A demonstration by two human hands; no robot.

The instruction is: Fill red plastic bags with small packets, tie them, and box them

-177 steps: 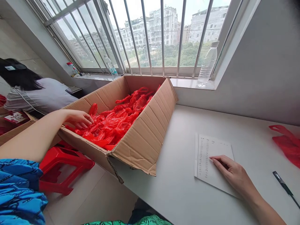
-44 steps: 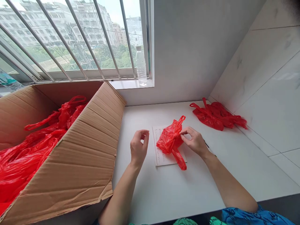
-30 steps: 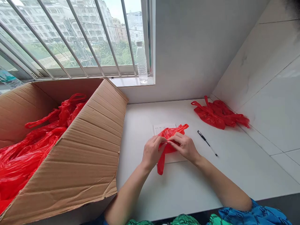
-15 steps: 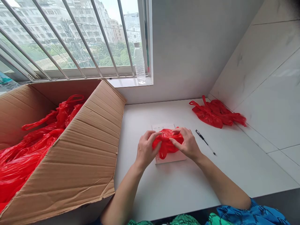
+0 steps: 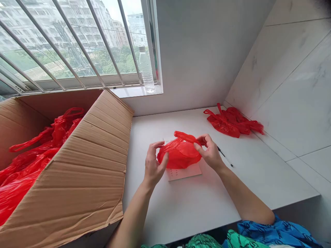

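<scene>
A red plastic bag (image 5: 181, 156) is spread between my two hands, above a white booklet (image 5: 184, 174) with small dark writing. My left hand (image 5: 153, 165) holds the bag loosely by its left side, thumb in front and index finger at the upper edge; the other fingertips are partly hidden. At the upper right corner, my right hand (image 5: 209, 151) pinches the bag between thumb and fingers. One bag handle sticks up near the middle. Just beyond my right hand lies a black and clear pen (image 5: 227, 159), its far end hidden by that hand.
On the left stands an open cardboard box (image 5: 85, 165) full of red plastic bags (image 5: 33, 165). More red bags (image 5: 232, 120) lie at the back right of the white table (image 5: 207, 206), against the tiled wall. A clear bottle (image 5: 147, 70) stands on the sill by the barred window.
The red bag was bunched up between my hands and is now spread wider, its handle raised. My hands have moved apart, and the whole view has shifted slightly.
</scene>
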